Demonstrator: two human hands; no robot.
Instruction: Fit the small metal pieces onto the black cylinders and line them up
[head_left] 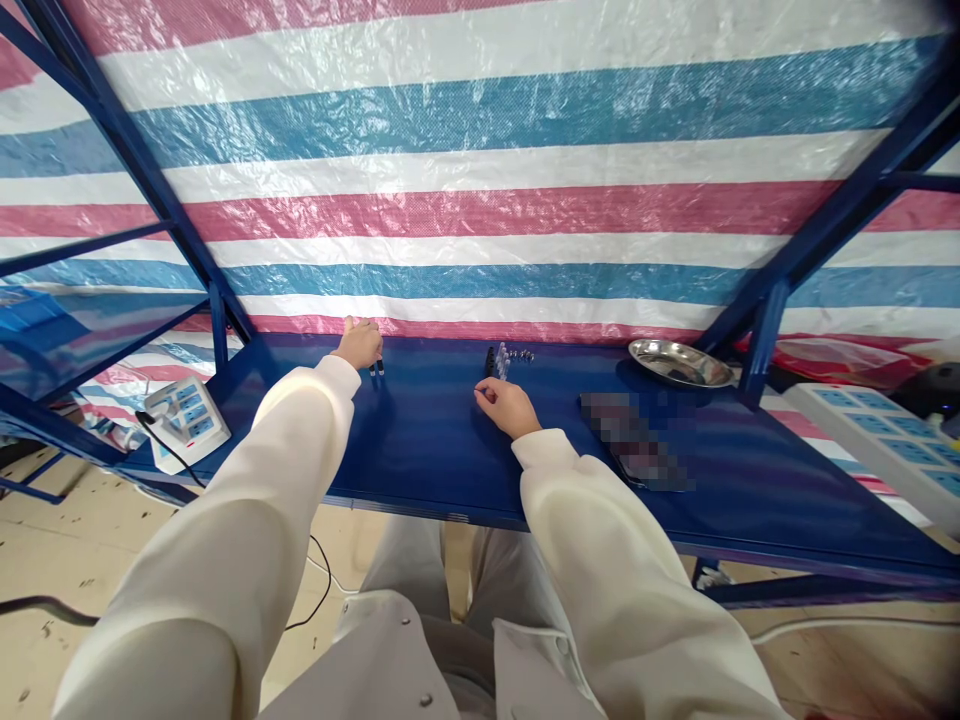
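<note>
My left hand (360,343) reaches to the back left of the blue table, its fingers bent downward and partly hidden. Right beside its fingertips are two small black cylindrical pieces (376,368) with pale ends; whether the fingers hold anything there is hidden. My right hand (508,404) rests near the middle of the table, fingers curled in, with nothing visible in them. Just behind it stand a short row of small black pieces (490,361) and a row of clear pieces (502,360). Several tiny shiny metal parts (522,355) lie to the right of those rows.
A shiny metal dish (679,363) sits at the table's back right. In front of it lies a dark, blurred-out flat object (637,440). White power strips stand at the left (185,420) and far right (877,440). Blue frame posts and a striped sheet (480,240) bound the table (427,440).
</note>
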